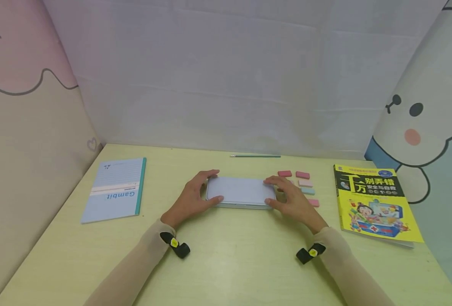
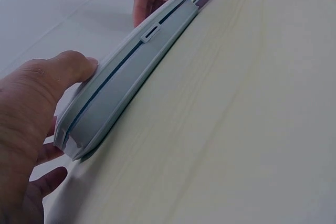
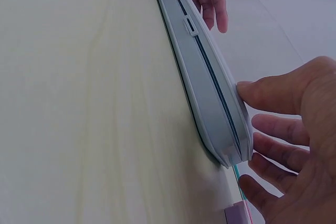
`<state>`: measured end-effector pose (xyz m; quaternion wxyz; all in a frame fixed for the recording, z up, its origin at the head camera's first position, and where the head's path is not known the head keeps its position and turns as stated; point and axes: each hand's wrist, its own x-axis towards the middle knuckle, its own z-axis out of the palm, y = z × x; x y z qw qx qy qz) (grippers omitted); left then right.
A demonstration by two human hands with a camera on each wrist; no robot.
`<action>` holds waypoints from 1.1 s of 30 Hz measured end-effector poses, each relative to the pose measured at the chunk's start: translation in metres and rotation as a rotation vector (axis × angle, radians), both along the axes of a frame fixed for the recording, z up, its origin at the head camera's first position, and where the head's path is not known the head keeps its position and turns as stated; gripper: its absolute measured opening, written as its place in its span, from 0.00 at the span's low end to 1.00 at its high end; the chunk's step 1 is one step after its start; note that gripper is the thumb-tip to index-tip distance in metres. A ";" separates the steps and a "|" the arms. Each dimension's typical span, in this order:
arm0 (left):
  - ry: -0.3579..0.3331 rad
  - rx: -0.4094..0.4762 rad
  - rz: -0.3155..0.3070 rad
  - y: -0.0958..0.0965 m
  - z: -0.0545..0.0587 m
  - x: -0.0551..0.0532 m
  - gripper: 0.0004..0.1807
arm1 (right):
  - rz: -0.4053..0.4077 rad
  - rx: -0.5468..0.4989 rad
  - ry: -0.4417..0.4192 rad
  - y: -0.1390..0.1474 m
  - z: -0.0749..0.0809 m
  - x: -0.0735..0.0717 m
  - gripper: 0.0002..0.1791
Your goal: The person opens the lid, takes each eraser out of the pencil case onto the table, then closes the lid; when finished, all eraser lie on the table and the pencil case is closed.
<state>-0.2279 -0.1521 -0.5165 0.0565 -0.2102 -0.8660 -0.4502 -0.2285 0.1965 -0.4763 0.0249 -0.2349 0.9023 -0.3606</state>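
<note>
A pale blue-white pencil case [image 1: 241, 191] lies flat on the table, its long side toward me. A dark zip line and a small pull run along that near side, seen in both wrist views. My left hand [image 1: 190, 197] holds the left end, thumb on the near top edge and fingers round the far corner. At the other end, my right hand [image 1: 292, 199] grips the case the same way, its thumb [image 3: 270, 94] against the lid's edge. Several small erasers [image 1: 303, 175], red, pink and blue, lie just right of the right hand, which partly hides some.
A green pencil [image 1: 255, 156] lies near the table's back edge. The Gambit notebook [image 1: 115, 191] is at the left, a yellow picture-covered book [image 1: 379, 204] at the right. White cloth [image 1: 218, 85] hangs behind the table [image 1: 233, 263].
</note>
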 end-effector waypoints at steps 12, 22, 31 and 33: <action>-0.048 0.021 -0.028 -0.001 0.002 0.002 0.44 | 0.031 -0.010 0.052 -0.002 -0.004 0.004 0.28; -0.028 -0.022 -0.032 -0.002 0.003 0.001 0.46 | 0.076 -0.012 0.139 -0.007 -0.007 0.005 0.27; -0.060 -0.004 -0.004 -0.004 0.002 0.004 0.45 | 0.092 -0.009 0.202 -0.008 -0.016 0.005 0.26; -0.059 0.004 -0.005 -0.004 0.002 0.005 0.44 | 0.095 -0.002 0.211 -0.008 -0.016 0.006 0.27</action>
